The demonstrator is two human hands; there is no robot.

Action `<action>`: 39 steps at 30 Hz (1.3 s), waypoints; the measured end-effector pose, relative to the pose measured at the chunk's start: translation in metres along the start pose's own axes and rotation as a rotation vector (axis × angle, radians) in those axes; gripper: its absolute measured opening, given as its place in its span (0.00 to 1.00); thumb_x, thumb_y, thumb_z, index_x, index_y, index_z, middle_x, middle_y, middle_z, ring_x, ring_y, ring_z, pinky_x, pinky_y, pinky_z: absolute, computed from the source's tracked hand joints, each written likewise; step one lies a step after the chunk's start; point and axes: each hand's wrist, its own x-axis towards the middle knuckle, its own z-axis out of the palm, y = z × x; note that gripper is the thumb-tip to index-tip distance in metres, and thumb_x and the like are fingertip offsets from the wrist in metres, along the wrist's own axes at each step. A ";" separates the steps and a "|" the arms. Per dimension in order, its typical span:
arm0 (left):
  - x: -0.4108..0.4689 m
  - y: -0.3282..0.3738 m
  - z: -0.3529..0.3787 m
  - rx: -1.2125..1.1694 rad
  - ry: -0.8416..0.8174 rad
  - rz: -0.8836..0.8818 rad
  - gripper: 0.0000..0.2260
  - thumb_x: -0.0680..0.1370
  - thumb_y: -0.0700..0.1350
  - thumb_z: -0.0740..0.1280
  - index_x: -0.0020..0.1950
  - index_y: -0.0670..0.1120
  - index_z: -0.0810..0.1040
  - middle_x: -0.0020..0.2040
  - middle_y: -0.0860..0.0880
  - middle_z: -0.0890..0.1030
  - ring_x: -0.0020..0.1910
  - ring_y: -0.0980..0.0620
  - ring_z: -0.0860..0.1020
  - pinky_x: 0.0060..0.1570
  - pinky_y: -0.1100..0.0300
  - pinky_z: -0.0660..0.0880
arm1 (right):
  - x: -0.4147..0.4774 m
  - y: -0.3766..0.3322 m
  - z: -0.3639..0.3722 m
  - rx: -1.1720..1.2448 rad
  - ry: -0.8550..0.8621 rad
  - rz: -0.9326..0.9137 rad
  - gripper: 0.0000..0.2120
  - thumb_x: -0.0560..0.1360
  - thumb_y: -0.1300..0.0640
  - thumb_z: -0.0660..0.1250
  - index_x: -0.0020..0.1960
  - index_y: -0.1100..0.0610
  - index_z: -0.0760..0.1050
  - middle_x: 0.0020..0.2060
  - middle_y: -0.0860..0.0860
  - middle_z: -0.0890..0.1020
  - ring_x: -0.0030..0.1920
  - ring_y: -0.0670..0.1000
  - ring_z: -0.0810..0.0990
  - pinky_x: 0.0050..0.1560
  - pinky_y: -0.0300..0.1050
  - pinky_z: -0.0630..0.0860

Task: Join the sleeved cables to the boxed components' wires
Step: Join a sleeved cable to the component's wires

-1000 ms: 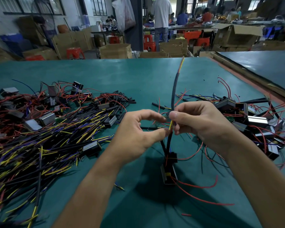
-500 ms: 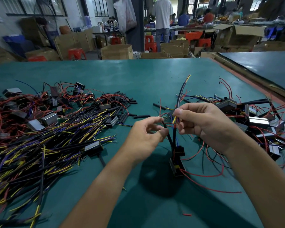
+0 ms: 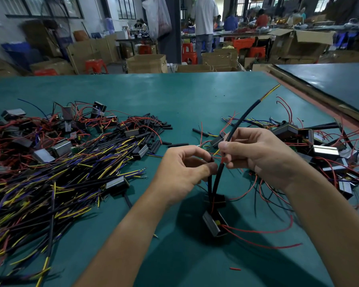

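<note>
My right hand (image 3: pixel 255 156) pinches a black sleeved cable (image 3: pixel 244 116) that leans up and to the right, its yellow tip free in the air. Below the fingers the cable meets a red wire coming up from a small boxed component (image 3: pixel 212 223), which hangs just above the green table (image 3: pixel 174 96). My left hand (image 3: pixel 182 170) pinches a second short black sleeve (image 3: pixel 209 183) beside it, close to the right fingers. Long red wires (image 3: pixel 257 232) trail from the box to the right.
A big heap of sleeved yellow and purple cables (image 3: pixel 56 179) covers the table's left. Loose black sleeve pieces (image 3: pixel 153 125) lie behind it. Boxed components with red wires (image 3: pixel 323 150) are piled at the right. Cardboard boxes, stools and people stand beyond the far edge.
The sleeved cable has swung from nearly upright to leaning right. Both hands and the hanging box have shifted slightly right and away from me, keeping their grips.
</note>
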 end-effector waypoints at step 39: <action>-0.006 0.011 -0.001 -0.082 -0.054 -0.027 0.01 0.74 0.35 0.70 0.43 0.40 0.80 0.35 0.46 0.79 0.34 0.54 0.76 0.38 0.62 0.74 | -0.005 -0.002 0.000 -0.048 -0.068 -0.102 0.04 0.66 0.57 0.72 0.41 0.55 0.81 0.31 0.50 0.81 0.32 0.47 0.76 0.34 0.38 0.78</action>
